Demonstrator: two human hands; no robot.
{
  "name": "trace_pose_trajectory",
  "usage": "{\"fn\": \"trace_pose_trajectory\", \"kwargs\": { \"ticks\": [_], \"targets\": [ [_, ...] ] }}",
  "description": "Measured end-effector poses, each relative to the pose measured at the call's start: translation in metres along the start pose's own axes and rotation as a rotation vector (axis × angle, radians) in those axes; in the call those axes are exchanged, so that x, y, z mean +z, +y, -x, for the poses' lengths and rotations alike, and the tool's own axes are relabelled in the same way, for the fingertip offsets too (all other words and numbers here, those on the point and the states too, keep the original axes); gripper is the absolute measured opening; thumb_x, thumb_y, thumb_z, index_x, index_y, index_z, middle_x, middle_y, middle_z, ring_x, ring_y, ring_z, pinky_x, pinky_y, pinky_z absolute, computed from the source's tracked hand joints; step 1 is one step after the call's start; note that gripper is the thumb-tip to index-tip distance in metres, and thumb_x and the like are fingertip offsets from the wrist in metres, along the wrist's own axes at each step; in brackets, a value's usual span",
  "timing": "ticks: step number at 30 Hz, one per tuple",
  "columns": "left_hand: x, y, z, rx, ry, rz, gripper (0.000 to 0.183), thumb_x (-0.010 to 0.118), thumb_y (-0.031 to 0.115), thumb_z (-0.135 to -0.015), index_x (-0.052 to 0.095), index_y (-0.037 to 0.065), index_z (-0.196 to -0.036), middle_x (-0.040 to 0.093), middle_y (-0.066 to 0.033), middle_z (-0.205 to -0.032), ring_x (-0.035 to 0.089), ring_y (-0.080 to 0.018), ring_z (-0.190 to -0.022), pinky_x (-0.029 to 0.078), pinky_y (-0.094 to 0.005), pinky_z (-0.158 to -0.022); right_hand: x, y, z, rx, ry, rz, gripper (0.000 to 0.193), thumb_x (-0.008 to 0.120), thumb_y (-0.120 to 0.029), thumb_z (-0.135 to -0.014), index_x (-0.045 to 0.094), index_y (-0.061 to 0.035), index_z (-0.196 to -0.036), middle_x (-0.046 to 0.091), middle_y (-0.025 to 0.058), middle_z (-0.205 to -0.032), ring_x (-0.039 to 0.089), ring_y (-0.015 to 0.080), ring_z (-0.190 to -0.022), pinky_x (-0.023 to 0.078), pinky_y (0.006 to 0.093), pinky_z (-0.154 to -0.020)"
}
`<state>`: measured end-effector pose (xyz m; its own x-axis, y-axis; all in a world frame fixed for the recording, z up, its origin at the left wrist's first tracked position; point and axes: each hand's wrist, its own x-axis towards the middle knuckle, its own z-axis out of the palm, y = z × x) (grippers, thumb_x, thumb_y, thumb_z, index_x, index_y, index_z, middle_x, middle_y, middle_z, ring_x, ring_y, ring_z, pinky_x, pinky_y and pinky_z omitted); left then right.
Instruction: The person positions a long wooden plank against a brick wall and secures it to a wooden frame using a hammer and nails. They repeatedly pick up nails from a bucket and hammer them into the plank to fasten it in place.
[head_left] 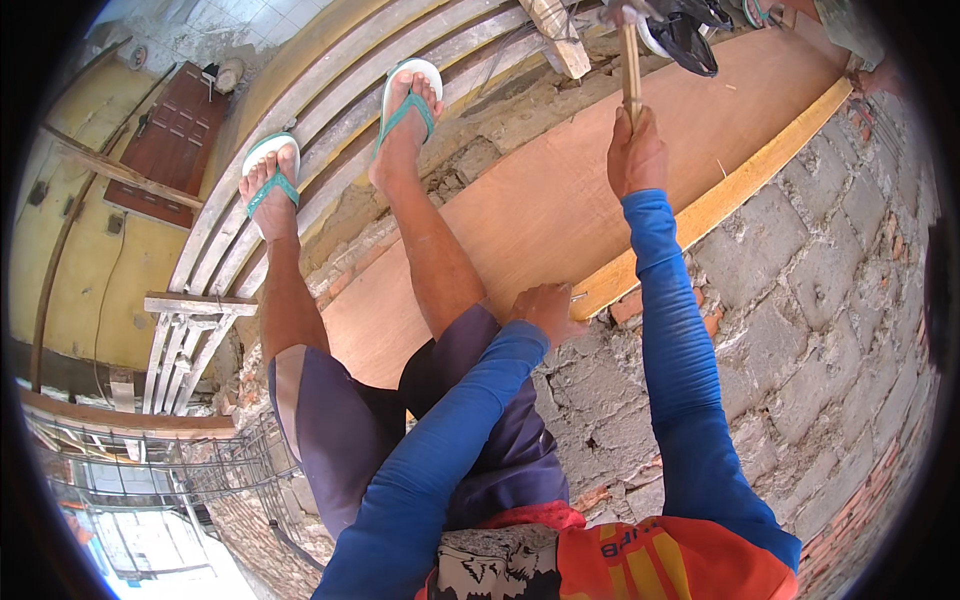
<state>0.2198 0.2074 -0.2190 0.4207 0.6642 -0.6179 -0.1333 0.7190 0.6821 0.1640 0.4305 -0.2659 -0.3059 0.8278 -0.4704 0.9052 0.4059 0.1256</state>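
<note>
My right hand (637, 158) is closed round the wooden handle of a hammer (631, 75), raised away from my body; its head is at the top edge of the view. My left hand (548, 310) is at the near end of a yellowish wooden batten (690, 228). Its fingers are closed on a small nail (578, 296) that sticks out at the batten's edge. Along the batten runs a long reddish-brown plywood sheet (540, 190), partly covered by my leg and left hand.
A rough wall of blocks and brick (790, 290) lies at the right. My sandalled feet rest on long wooden slats (330, 90). A black plastic bag (685, 40) is near the plywood's far end. Wire mesh (150, 470) hangs at lower left, beyond which the level drops.
</note>
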Motion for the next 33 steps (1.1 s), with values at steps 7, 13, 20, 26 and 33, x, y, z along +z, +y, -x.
{"fn": "trace_pose_trajectory", "kwargs": {
  "ticks": [7,13,20,26,33],
  "targets": [
    [-0.009,0.003,-0.007,0.004,0.006,-0.003,0.057,0.075,0.048,-0.07,0.067,0.003,-0.104,0.071,-0.0196,-0.094,0.07,-0.0343,-0.09,0.054,-0.0447,-0.081,0.005,-0.024,0.019,-0.16,0.387,-0.237,0.026,0.056,-0.025,-0.1,0.049,-0.0038,-0.112,0.067,0.0284,-0.088,0.066,0.0472,-0.084,0.051,0.052,-0.067],
    [-0.003,0.002,-0.004,0.016,0.05,-0.02,0.057,0.075,0.048,-0.071,0.067,0.003,-0.104,0.072,-0.0189,-0.094,0.07,-0.0345,-0.09,0.054,-0.045,-0.081,0.05,0.042,0.024,0.13,-0.208,0.15,0.031,0.049,-0.034,-0.101,0.052,-0.0027,-0.105,0.065,0.0333,-0.091,0.062,0.0517,-0.09,0.05,0.0559,-0.077],
    [-0.009,0.0,-0.008,0.016,0.005,-0.034,0.058,0.075,0.05,-0.072,0.067,0.004,-0.107,0.072,-0.0177,-0.094,0.07,-0.0342,-0.089,0.055,-0.0446,-0.081,-0.051,-0.065,-0.031,-0.403,0.503,-0.23,0.025,0.054,-0.028,-0.101,0.056,-0.0023,-0.101,0.065,0.0212,-0.078,0.064,0.0407,-0.07,0.048,0.041,-0.061],
    [-0.008,0.004,-0.011,0.0,-0.011,-0.015,0.061,0.075,0.051,-0.072,0.066,0.004,-0.111,0.072,-0.0187,-0.096,0.07,-0.0338,-0.091,0.055,-0.044,-0.081,0.065,0.088,0.039,0.332,-0.332,0.246,0.042,0.047,-0.043,-0.1,0.058,-0.003,-0.109,0.065,0.0335,-0.099,0.062,0.05,-0.098,0.052,0.0532,-0.085],
    [-0.007,0.004,-0.005,0.008,-0.017,-0.022,0.063,0.075,0.05,-0.072,0.066,0.004,-0.113,0.071,-0.0188,-0.103,0.069,-0.0332,-0.097,0.054,-0.0431,-0.085,-0.064,-0.054,-0.044,-0.314,0.317,-0.109,0.032,0.053,-0.031,-0.1,0.054,0.0009,-0.105,0.066,0.0264,-0.091,0.063,0.0486,-0.087,0.049,0.0518,-0.071]
  ]
}}
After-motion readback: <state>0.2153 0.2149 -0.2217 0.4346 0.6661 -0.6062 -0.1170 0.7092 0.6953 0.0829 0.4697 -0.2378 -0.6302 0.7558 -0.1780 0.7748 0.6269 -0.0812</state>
